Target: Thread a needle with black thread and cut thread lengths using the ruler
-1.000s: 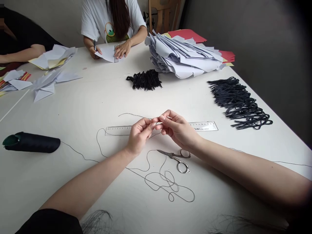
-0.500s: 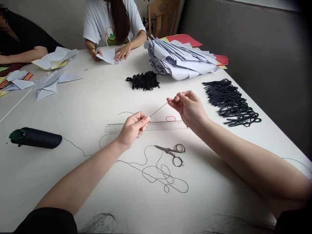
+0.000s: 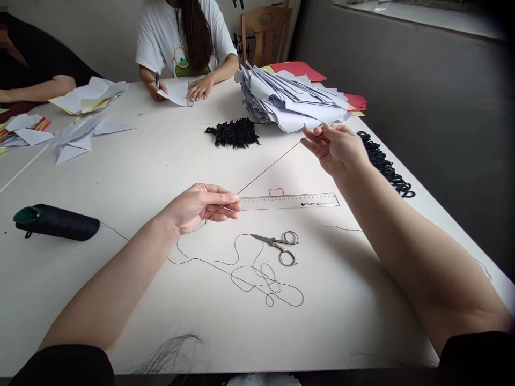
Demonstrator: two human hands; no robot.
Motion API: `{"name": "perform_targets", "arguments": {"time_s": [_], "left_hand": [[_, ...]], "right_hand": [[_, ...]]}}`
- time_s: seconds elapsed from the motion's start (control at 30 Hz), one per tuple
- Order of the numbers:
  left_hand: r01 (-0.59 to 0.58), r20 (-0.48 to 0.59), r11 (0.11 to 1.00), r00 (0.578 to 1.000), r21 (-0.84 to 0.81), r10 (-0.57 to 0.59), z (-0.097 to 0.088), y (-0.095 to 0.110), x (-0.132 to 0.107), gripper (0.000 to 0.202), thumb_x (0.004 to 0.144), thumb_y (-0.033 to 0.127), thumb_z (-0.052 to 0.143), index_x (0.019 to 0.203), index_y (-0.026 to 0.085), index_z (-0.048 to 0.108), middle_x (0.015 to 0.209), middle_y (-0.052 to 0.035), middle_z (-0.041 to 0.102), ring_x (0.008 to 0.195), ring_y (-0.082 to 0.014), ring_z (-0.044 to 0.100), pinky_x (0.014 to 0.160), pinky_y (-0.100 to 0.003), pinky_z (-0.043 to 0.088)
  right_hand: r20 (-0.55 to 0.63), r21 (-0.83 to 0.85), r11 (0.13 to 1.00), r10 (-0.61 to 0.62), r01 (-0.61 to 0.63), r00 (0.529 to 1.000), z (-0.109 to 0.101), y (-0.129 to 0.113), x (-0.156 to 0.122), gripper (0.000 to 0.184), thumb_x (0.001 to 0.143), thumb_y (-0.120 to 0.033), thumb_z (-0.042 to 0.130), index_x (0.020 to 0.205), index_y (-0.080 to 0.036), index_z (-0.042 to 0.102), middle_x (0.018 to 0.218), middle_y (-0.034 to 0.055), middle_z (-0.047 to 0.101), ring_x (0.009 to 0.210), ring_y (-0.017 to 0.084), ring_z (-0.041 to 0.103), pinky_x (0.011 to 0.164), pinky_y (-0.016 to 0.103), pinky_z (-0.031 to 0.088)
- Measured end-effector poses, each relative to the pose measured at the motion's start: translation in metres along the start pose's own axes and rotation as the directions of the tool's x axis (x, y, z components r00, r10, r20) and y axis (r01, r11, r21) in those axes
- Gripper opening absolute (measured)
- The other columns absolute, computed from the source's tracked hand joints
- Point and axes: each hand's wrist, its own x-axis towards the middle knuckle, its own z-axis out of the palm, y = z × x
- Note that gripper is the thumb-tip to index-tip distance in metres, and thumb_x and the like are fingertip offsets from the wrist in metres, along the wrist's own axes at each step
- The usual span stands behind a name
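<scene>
A thin dark thread (image 3: 267, 170) runs taut between my two hands above the white table (image 3: 132, 177). My left hand (image 3: 201, 206) pinches it near the left end of a clear ruler (image 3: 289, 201). My right hand (image 3: 336, 147) is raised to the right and pinches the thread's far end. Slack thread lies in loops (image 3: 261, 279) in front of me and leads left to a dark spool (image 3: 56, 222). Small silver scissors (image 3: 279, 246) lie below the ruler.
A stack of white paper cut-outs (image 3: 289, 99) over red sheets sits far right. A black bundle of cut thread (image 3: 235, 133) lies mid-table, another (image 3: 386, 163) behind my right arm. A person in a white shirt (image 3: 181, 37) draws on paper opposite. Paper scraps (image 3: 80, 128) lie left.
My hands have pulled apart: the right hand rose up and to the right, drawing the thread taut, while the left hand stayed low by the ruler.
</scene>
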Motion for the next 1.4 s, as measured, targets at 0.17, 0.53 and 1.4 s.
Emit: {"name": "perform_targets", "arguments": {"time_s": [0.17,0.53,1.4], "left_hand": [[0.155,0.131,0.974,0.975,0.167,-0.178,-0.001,-0.002,0.001,0.023,0.063,0.036,0.087,0.073,0.016,0.079,0.080,-0.0104,0.076,0.075,-0.0188,0.072,0.063,-0.022,0.056],[0.206,0.108,0.938,0.964,0.279,-0.243,-0.006,-0.011,0.014,0.023,0.068,0.038,0.081,0.078,0.018,0.080,0.086,-0.0082,0.077,0.084,-0.0188,0.072,0.074,-0.024,0.055],[0.052,0.039,0.963,0.997,0.265,-0.064,-0.005,-0.016,0.020,0.025,0.069,0.043,0.081,0.076,0.019,0.079,0.081,-0.0074,0.077,0.079,-0.0179,0.071,0.077,-0.029,0.053]], "right_hand": [[-0.133,0.088,0.996,0.004,0.008,0.991,-0.008,-0.012,0.018,0.025,0.101,-0.006,0.035,0.081,-0.016,0.046,0.071,-0.0013,0.055,0.080,0.009,0.069,0.083,0.027,0.058],[-0.294,0.002,0.991,-0.127,0.133,0.947,-0.016,-0.018,0.033,0.028,0.102,-0.006,0.028,0.081,-0.021,0.037,0.076,-0.0019,0.053,0.073,0.004,0.065,0.082,0.022,0.052],[0.719,-0.623,0.761,0.465,0.182,0.517,0.031,0.044,-0.102,0.023,0.091,-0.032,0.060,0.102,-0.013,0.065,0.091,0.0082,0.072,0.076,0.014,0.068,0.073,0.030,0.058]]}}
